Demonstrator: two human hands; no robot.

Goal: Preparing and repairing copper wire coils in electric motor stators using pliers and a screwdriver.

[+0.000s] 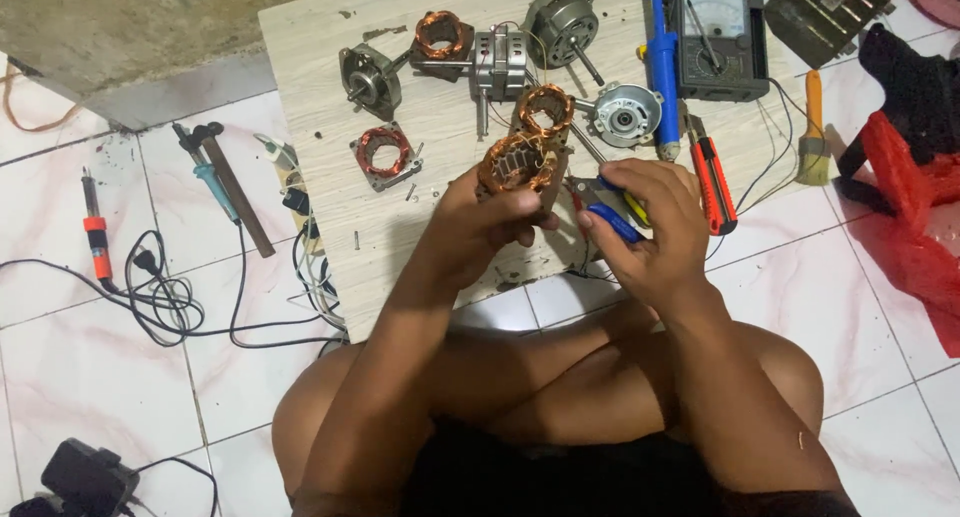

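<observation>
I am seeing the left hand [490, 222] gripping a copper-wound stator [520, 162] over the counter [310, 67], fingers pinching its underside. Just right of the stator, the right hand [650, 227] is clamping blue-handled pliers [605, 209], fingers pressed around them.

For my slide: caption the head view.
Left hand holds a copper-wound stator; right hand grips blue-handled pliers.

On the far side of the wooden board [330, 37] we see a meter [718, 43] beside a blue solder pump [660, 72]. Right of them lie an orange cutter [713, 172] and a brush [814, 132]. On the left floor tiles we find a hammer [235, 187], a soldering iron [95, 237] and black cables [170, 297].
</observation>
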